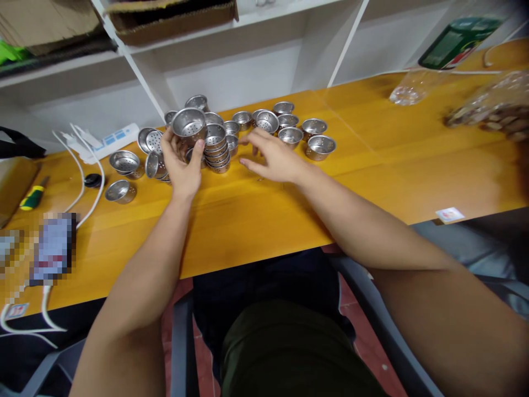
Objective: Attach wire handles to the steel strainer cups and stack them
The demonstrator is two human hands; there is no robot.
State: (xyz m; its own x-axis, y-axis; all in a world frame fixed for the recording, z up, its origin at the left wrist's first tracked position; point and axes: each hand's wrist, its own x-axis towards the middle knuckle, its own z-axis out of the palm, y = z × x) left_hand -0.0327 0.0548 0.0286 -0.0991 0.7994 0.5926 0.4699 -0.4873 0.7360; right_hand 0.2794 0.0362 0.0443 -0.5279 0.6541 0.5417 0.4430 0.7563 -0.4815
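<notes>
My left hand is closed around a small perforated metal cup, held raised with its mouth tilted toward me. Just right of it stands a stack of nested perforated cups. My right hand hovers right of that stack with its fingers apart and nothing in them. Loose cups of the same kind spread around both hands, among them one upright cup at the right and another cup at the left. A tilted cup lies beside my left hand, which partly hides those behind it.
A white power strip with cables lies at the back left, near a green-and-yellow screwdriver and a pixelated phone-like object. To the right are a clear bottle and a plastic bag. White shelving borders the wooden table.
</notes>
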